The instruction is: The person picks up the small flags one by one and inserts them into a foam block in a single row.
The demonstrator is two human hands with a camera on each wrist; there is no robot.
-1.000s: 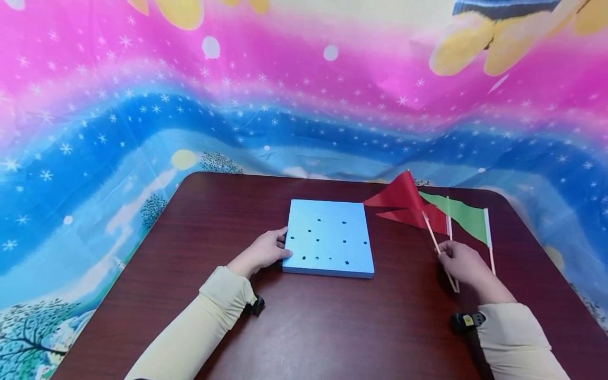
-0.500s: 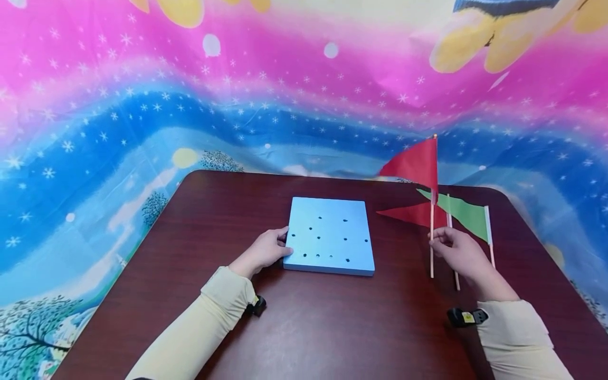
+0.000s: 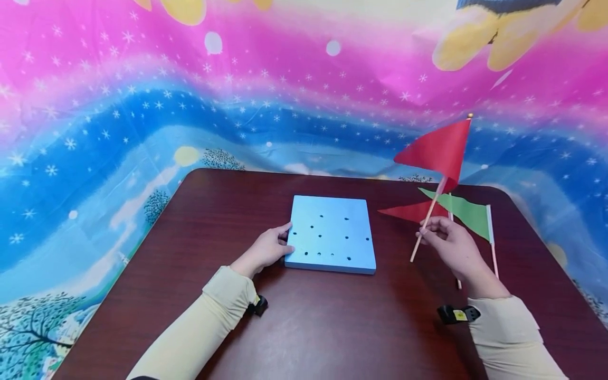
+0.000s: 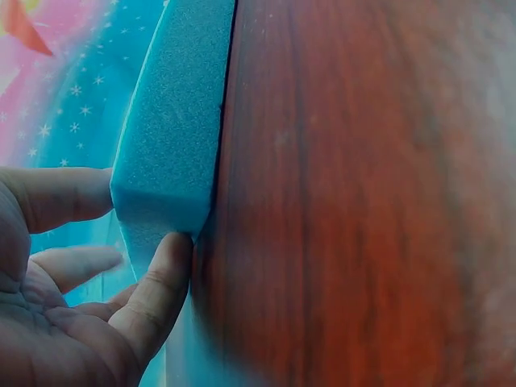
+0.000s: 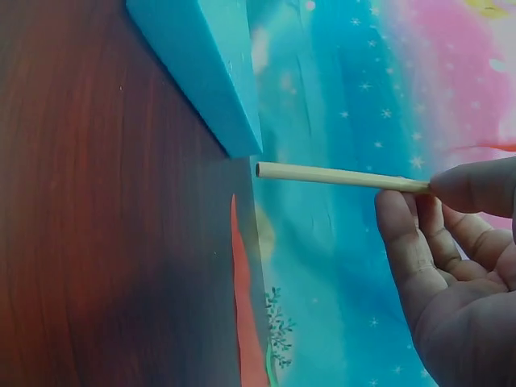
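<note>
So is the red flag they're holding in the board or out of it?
Out: the right hand pinches the stick, and its lower end shows apart from the blue board.

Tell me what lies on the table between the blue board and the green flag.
The head view shows the lying red flag there, its tip pointing toward the blue board, with a narrow strip of bare tabletop between them.
</note>
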